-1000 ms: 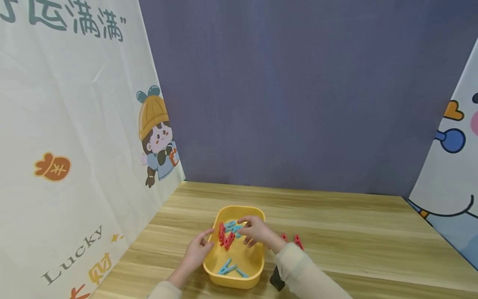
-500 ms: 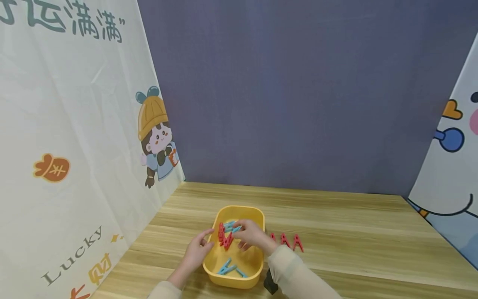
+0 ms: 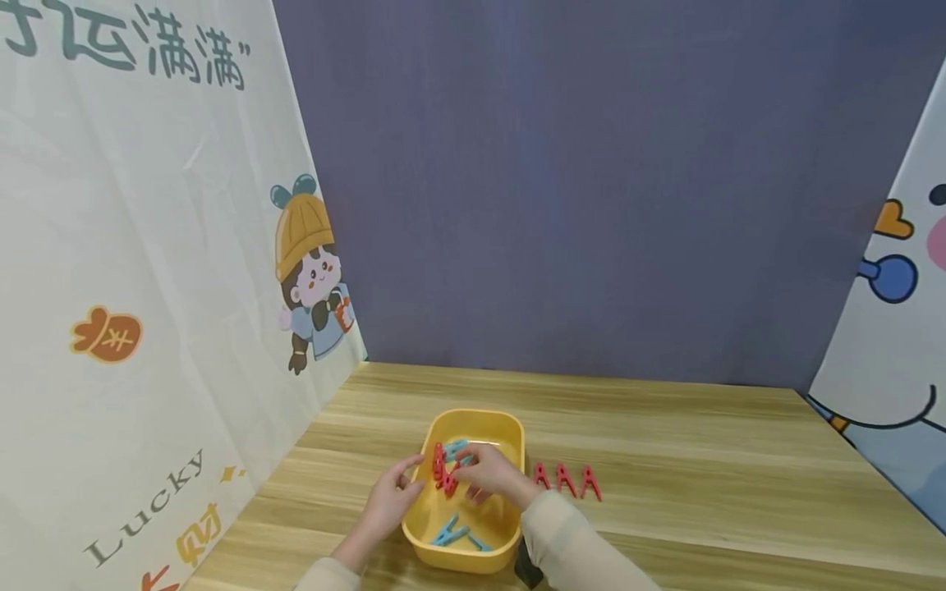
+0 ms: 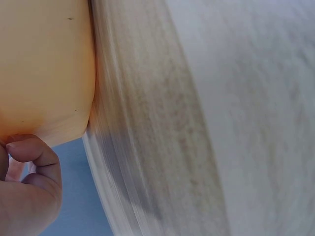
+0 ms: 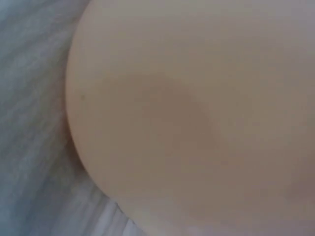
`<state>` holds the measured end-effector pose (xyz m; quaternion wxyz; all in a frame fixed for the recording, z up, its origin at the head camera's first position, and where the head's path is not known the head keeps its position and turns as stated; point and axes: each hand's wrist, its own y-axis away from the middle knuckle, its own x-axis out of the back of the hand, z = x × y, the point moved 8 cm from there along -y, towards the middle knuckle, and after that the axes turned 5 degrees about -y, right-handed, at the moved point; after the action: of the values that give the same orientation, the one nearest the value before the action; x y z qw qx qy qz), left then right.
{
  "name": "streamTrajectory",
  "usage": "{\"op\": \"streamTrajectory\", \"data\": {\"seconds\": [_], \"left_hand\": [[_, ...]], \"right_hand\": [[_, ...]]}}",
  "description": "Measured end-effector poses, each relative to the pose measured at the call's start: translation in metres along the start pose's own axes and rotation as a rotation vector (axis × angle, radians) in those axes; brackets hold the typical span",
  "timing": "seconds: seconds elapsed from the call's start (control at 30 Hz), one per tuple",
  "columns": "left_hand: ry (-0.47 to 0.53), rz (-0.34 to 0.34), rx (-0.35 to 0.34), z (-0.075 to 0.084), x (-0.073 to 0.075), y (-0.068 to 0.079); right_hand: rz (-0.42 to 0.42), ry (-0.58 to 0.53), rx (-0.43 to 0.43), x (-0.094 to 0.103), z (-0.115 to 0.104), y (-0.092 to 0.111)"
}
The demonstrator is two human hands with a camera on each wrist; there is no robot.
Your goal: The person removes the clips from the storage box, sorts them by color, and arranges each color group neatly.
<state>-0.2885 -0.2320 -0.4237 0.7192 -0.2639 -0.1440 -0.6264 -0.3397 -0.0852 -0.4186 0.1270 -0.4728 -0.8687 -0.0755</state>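
In the head view, a yellow plastic basket (image 3: 479,561) holds red and blue clothespins. My left hand (image 3: 388,497) grips its left rim, and in the left wrist view curled fingers (image 4: 37,152) meet the orange-lit wall (image 4: 44,69). My right hand (image 3: 493,474) reaches down inside, thumb and index finger spread apart right at a red clothespin (image 3: 449,486). Another red clothespin (image 3: 438,460) lies beside it, and blue clothespins (image 3: 455,448) are partly hidden behind the fingers. Nearer the front, more blue clothespins (image 3: 449,532) rest on the basket floor. Basket wall (image 5: 187,123) fills most of the blurred right wrist view.
Right of the basket, 3 red clothespins (image 3: 565,480) stand out in a row on the wooden table (image 3: 702,460). A dark block-like thing (image 3: 527,566) shows beside the right sleeve. A printed white sheet (image 3: 185,246) borders the left, a dark blue panel (image 3: 576,205) the back.
My right hand has moved left and slightly toward me inside the basket, down to the red clothespin. Its arm now uncovers the red row on the table. My left hand stays put.
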Motion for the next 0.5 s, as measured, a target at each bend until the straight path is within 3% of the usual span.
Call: {"op": "streamTrajectory", "data": {"seconds": [0.5], "left_hand": [[0.01,-0.004,-0.001,0.002,0.0,0.001]], "right_hand": [[-0.058,-0.005,-0.039,-0.016,0.011,0.0]]}}
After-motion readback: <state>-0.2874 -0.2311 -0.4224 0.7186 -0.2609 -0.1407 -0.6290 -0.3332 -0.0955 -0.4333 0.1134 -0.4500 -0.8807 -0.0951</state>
